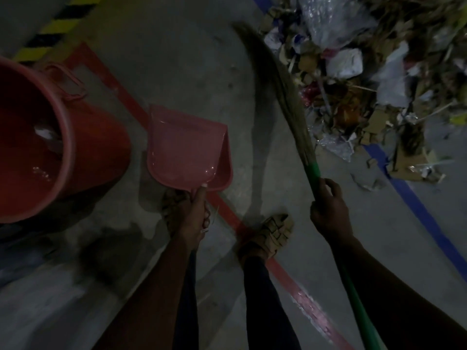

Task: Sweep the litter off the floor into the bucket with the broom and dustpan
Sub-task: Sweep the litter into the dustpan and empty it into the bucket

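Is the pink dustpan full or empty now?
Empty: the dustpan, held by the left hand, shows only bare pink plastic inside, no litter.

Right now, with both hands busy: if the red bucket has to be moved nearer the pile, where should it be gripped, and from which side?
Grip the bucket by the loop handle at its rim, coming from above on the far side. The handle projects outward beyond the rim there, leaving room for fingers, while the wall looks smooth and wide. First free the left hand, which holds the pink dustpan.
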`<action>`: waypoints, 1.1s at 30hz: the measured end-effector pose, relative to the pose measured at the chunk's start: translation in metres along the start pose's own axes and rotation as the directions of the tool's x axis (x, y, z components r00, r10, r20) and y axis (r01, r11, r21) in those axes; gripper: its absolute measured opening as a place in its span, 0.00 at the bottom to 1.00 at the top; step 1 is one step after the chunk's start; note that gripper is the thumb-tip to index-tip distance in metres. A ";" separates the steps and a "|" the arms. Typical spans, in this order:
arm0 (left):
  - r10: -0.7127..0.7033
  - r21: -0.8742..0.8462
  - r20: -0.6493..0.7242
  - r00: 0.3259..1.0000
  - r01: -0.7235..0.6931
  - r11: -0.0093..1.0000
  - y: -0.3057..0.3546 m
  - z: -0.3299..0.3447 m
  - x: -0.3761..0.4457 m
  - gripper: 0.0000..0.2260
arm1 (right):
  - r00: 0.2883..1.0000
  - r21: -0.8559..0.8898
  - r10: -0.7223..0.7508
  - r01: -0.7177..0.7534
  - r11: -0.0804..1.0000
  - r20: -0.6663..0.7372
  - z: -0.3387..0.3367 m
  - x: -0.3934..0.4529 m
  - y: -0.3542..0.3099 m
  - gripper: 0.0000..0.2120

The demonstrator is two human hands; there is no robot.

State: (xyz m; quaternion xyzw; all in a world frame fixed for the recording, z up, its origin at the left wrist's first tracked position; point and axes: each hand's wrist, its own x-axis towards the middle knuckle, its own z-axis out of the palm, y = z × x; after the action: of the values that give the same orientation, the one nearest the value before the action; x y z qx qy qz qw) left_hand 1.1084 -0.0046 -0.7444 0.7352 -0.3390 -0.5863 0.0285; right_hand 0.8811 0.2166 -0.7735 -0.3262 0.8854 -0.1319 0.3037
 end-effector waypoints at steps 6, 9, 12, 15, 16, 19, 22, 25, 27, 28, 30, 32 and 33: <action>0.009 0.084 0.051 0.999 -0.014 0.996 0.004 0.025 -0.003 0.22 | 0.979 0.011 -0.160 0.160 0.987 0.128 0.016 -0.008 0.018 0.26; 0.032 0.121 0.052 0.998 -0.038 0.992 -0.001 0.032 -0.006 0.22 | 0.989 -0.020 -0.055 0.058 0.998 0.135 0.023 -0.013 0.035 0.24; 0.044 0.188 0.008 0.999 -0.045 0.981 -0.004 0.040 -0.009 0.22 | 0.995 -0.036 0.081 -0.079 0.996 0.053 0.019 -0.018 0.050 0.24; 0.051 0.240 0.018 0.999 -0.054 0.969 -0.007 0.052 -0.013 0.21 | 0.976 -0.018 0.210 -0.211 0.977 -0.058 0.004 -0.024 0.066 0.23; 0.048 0.251 0.028 0.998 -0.053 0.967 -0.008 0.055 -0.014 0.20 | 0.968 -0.005 0.230 -0.232 0.973 -0.099 -0.002 -0.027 0.071 0.23; 0.043 0.291 0.065 0.997 -0.060 0.955 -0.014 0.065 -0.016 0.20 | 0.967 0.007 0.186 -0.188 0.982 -0.176 -0.015 -0.042 0.085 0.25; 0.043 0.308 0.128 0.991 -0.081 0.948 -0.020 0.077 -0.024 0.20 | 0.976 -0.034 0.081 -0.090 0.995 -0.201 -0.023 -0.060 0.098 0.27; 0.058 0.331 0.167 0.984 -0.111 0.937 -0.023 0.098 -0.038 0.20 | 0.968 -0.053 0.053 -0.068 0.996 -0.244 -0.027 -0.080 0.113 0.27; 0.096 0.370 0.168 0.981 -0.153 0.916 -0.022 0.112 -0.044 0.20 | 0.955 -0.035 0.094 -0.107 0.994 -0.280 -0.025 -0.095 0.122 0.27; 0.115 0.383 0.183 0.976 -0.179 0.906 -0.021 0.119 -0.047 0.20 | 0.946 -0.019 0.118 -0.130 0.991 -0.300 -0.023 -0.101 0.127 0.27; 0.149 0.405 0.229 0.962 -0.233 0.884 -0.020 0.132 -0.055 0.17 | 0.924 0.018 0.175 -0.180 0.984 -0.341 -0.019 -0.116 0.137 0.27; 0.142 0.434 0.257 0.956 -0.246 0.867 -0.019 0.145 -0.063 0.15 | 0.886 0.065 0.263 -0.258 0.964 -0.381 -0.016 -0.131 0.145 0.27; 0.128 0.460 0.262 0.956 -0.241 0.854 -0.020 0.151 -0.066 0.16 | 0.861 0.092 0.315 -0.305 0.948 -0.399 -0.014 -0.137 0.148 0.26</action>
State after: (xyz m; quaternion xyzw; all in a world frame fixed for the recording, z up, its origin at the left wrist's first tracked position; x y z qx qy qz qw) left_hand 0.9796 0.0992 -0.7445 0.6121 -0.5460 -0.5548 -0.1394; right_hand 0.8814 0.4190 -0.7644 -0.1410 0.9682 -0.1580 0.1335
